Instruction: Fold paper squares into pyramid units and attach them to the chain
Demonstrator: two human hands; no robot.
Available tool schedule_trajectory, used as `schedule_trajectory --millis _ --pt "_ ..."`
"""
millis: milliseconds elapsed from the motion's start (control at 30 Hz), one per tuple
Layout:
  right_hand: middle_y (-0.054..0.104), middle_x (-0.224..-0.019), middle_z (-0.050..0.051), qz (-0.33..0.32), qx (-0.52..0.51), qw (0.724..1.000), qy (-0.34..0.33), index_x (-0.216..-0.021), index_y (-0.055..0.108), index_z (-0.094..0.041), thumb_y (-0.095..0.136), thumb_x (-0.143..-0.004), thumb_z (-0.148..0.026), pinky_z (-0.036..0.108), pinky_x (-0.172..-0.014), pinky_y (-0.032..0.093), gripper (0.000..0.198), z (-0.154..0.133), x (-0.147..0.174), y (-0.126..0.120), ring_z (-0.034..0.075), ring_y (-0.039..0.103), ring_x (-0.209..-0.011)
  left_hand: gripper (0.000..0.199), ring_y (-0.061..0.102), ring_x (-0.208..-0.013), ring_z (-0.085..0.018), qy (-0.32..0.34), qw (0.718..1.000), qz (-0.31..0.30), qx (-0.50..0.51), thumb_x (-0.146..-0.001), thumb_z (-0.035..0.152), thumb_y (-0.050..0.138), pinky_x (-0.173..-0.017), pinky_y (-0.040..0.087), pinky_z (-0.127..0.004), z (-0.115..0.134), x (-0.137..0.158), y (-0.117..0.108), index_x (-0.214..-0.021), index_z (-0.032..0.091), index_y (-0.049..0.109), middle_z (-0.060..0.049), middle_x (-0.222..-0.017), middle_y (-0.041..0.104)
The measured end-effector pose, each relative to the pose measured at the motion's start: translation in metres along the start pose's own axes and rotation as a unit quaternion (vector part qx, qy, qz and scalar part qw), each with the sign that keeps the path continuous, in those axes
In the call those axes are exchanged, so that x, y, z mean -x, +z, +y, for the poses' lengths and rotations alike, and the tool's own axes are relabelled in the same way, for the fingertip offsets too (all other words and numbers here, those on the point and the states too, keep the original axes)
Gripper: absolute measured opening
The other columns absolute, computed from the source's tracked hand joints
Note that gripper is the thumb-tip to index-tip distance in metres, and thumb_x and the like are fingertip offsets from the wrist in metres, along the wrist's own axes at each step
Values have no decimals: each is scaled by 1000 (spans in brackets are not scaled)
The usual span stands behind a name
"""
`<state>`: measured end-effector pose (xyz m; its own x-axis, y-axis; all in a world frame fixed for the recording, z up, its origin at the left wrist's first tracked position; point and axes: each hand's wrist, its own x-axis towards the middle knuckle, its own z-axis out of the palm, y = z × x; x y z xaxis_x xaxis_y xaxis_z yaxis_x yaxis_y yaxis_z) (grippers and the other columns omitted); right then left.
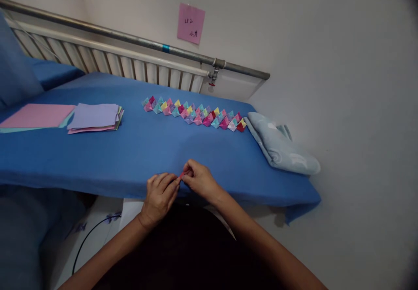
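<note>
A small piece of pinkish-red paper (181,175) is pinched between my two hands above the table's front edge. My left hand (160,194) is closed with its fingertips on the paper's left end. On the other end, the thumb and fingers of my right hand (200,180) pinch it. Much of the paper is hidden by the fingers, so its folded shape cannot be made out. Beyond my hands, folded paper pieces (197,115) in pink, teal, yellow, lilac and red stand in close rows on the blue cloth (143,150).
Stacked lilac and pink paper squares (93,116) lie at the left, beside larger pink sheets (41,115). A folded light-blue blanket (281,144) rests at the right end. Behind the cloth are a radiator (130,68) and a metal pipe (130,39). A pink note (191,23) hangs on the wall.
</note>
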<state>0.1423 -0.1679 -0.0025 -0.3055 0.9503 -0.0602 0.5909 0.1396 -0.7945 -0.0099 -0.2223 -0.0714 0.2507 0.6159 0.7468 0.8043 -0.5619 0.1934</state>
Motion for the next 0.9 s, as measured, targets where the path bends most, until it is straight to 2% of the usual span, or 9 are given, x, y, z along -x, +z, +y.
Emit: schedule_trajectory --millis 333,600,733,900 --pt "50 -63 -8 -2 3 1000 -14 -72 48 -20 56 -70 -4 19 -57 36 18 0 0 -2 8 46 -58 29 57 -101 -24 28 1000 -12 -5 -88 9 54 -92 37 -43 0 -1 -5 -116 14 59 -10 -105 69" --pt "46 -60 -8 -13 49 998 34 -72 47 -20 62 -71 -6 19 -53 33 20 4 -3 -13 7 42 -55 27 56 -102 -25 15 1000 -4 12 -87 11 53 -92 38 -44 1 -1 -3 -113 14 60 -11 -106 68" --pt "46 -61 -8 -29 66 997 22 -71 47 -19 63 -72 -6 19 -55 32 21 2 -3 -16 7 42 -57 27 57 -102 -25 9 1000 5 11 -87 12 53 -92 38 -43 -1 2 0 -113 16 61 -10 -107 68" --pt "50 -65 -6 -19 86 996 4 -72 51 -19 66 -74 -10 21 -57 31 17 4 -1 -17 9 43 -60 31 57 -104 -24 3 1000 -16 9 -87 13 51 -93 38 -43 -2 4 1 -115 19 61 -9 -109 68"
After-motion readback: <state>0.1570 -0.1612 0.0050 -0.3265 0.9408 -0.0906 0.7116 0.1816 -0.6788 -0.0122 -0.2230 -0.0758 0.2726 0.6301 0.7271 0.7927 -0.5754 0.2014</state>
